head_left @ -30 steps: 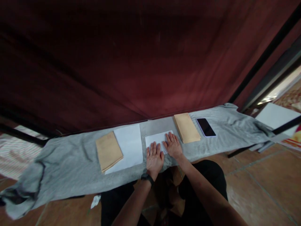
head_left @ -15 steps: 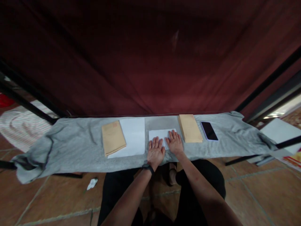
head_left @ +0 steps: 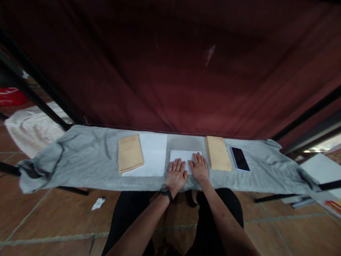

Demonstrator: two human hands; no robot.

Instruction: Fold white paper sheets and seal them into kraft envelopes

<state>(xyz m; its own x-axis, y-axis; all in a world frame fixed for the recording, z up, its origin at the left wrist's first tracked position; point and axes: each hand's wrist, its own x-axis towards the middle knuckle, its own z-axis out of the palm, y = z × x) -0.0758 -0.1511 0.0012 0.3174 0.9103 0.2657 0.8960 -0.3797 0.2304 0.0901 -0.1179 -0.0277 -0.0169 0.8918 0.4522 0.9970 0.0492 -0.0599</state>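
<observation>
A folded white sheet of paper (head_left: 181,155) lies on the grey cloth (head_left: 87,161) in front of me. My left hand (head_left: 176,176), with a black band on its wrist, lies flat on the paper's near edge, fingers stretched out. My right hand (head_left: 199,167) rests flat beside it on the paper's right part, fingers also spread. Neither hand holds anything.
Left of the hands lie a larger white sheet (head_left: 149,154) and a stack of tan envelopes (head_left: 130,153) overlapping it. To the right sit another tan envelope stack (head_left: 218,153) and a dark phone (head_left: 240,159). A dark red curtain (head_left: 170,64) hangs behind; tiled floor below.
The view has swung and levelled, shifting everything slightly right and down. Both hands stay flat on the folded paper, with little movement.
</observation>
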